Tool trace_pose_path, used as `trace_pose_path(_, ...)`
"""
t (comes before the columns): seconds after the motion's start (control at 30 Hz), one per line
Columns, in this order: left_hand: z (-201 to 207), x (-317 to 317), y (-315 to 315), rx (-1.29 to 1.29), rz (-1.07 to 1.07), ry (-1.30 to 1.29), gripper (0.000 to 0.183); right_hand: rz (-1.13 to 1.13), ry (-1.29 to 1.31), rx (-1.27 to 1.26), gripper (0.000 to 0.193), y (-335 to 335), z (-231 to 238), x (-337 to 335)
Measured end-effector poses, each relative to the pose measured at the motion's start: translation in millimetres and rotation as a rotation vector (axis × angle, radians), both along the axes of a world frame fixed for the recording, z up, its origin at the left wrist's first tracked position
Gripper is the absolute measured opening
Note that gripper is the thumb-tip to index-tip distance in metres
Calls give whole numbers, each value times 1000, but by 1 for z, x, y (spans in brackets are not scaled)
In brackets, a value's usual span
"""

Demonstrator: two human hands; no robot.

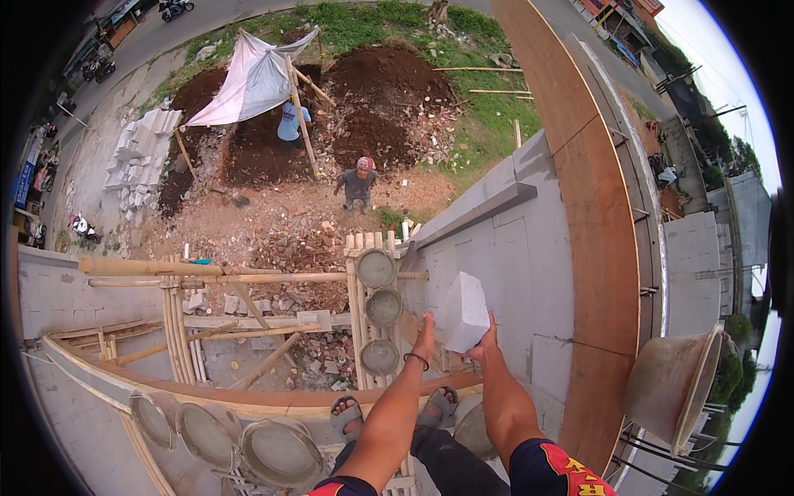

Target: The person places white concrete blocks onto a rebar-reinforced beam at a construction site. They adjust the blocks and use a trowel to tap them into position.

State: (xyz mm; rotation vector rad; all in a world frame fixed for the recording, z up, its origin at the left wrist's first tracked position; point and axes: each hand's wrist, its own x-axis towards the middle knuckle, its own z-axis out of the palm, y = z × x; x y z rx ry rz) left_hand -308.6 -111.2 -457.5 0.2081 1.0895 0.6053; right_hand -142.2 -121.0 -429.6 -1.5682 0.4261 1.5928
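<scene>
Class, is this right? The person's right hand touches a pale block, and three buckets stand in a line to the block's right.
Not quite: the head view shows the three buckets in a line to the left of the pale block. The right hand does touch it.

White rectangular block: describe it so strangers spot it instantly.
Find the long brown wooden board on the right. Left of it, the white rectangular block shows between the left hand and right hand, brighter than the flat grey block wall behind.

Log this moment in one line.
right hand: grips white block | left hand: at block's left side | nearby: grey wall, bamboo scaffold, buckets
</scene>
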Motion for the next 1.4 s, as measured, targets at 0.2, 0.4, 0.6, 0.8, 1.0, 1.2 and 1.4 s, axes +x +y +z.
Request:
trace_pose_path(0.2, -32, 77, -66, 290, -167, 449, 69, 36, 92, 47, 59, -69, -35, 14)
trace_pose_path(0.4, 79, -33, -83, 158, -78, 191, 70, 24, 263, 111, 64, -90, 56, -39)
trace_pose_path(0.6, 210, -83, -33, 73, -311, 334, 68, 573, -367, 415, 71, -95, 171, -72)
trace_pose_path(0.8, 293, -70, -9, 13, -132, 211, 61, 900, -762, 472, 74, -62, 275, -79)
trace_pose_path(1.0, 394, -24, 61, -87, 73, -151, 61, 1397, -1493, 668, 84, 1, 443, -30)
trace_pose_path(1.2, 507, 93, 184, 245, -184, -246, 81, 991, -2231, 805, 85, 105, 502, 69)
trace_pose_path(1.4, 485, 224, 253, 469, -264, 22, 91, 901, -2144, 820, 81, 218, 620, 199)
